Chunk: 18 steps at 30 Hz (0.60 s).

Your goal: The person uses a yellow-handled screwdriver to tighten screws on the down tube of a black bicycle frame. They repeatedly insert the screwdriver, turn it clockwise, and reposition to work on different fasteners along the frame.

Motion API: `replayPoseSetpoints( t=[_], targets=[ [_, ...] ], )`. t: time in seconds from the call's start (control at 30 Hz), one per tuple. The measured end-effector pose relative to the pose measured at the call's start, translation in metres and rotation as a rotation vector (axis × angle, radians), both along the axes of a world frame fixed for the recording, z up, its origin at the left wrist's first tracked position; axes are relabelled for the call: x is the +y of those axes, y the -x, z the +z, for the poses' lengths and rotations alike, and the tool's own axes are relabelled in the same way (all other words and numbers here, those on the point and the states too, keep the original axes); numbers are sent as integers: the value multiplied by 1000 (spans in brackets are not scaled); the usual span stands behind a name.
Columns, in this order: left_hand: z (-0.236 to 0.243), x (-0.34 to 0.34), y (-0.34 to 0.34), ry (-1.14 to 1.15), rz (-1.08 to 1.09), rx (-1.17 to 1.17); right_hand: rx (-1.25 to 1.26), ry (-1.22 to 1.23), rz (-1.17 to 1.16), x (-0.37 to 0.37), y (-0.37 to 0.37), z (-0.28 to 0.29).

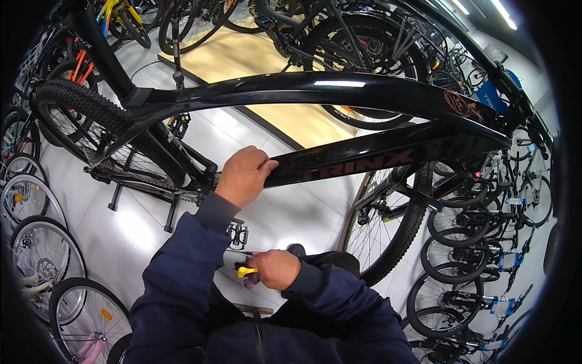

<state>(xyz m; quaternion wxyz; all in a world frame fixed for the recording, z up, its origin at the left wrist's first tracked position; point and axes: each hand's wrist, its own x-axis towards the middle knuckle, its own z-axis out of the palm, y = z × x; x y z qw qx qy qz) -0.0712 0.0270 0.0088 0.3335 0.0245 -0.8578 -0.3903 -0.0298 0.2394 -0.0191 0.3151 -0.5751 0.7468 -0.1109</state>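
Observation:
A black mountain bike (242, 91) stands across the view in front of me, its rear wheel to the left and front wheel to the right. My left hand (245, 176) is closed, fingers curled in a pinch against the lower end of the down tube (351, 159). What lies between those fingertips, if anything, is hidden. Lower down, near my lap, my right hand (276, 269) is closed round a small yellow and dark purple object (247, 272) whose kind I cannot make out. A thin dark rod points left from beside it, near the pedal (237, 235).
A kickstand (171, 212) props the bike on white floor tiles. Several bikes stand in a row at the right, and more wheels (90, 315) crowd the left. Behind the frame, other bikes stand at a wooden platform (267, 57). A blue tag (494, 94) hangs near the handlebar.

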Motion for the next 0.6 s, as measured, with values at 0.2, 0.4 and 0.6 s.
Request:
replayPoseSetpoints(
  t=[0.2, 0.4, 0.6],
  targets=[
    [2, -1, -6, -98, -27, -1, 1, -19, 7, -1, 0, -1],
    [6, -7, -12, -158, -78, -102, -8, -31, -1, 0, 1, 0],
    [4, -7, -12, -193, -87, -31, -27, -35, -4, 0, 1, 0]
  ],
)
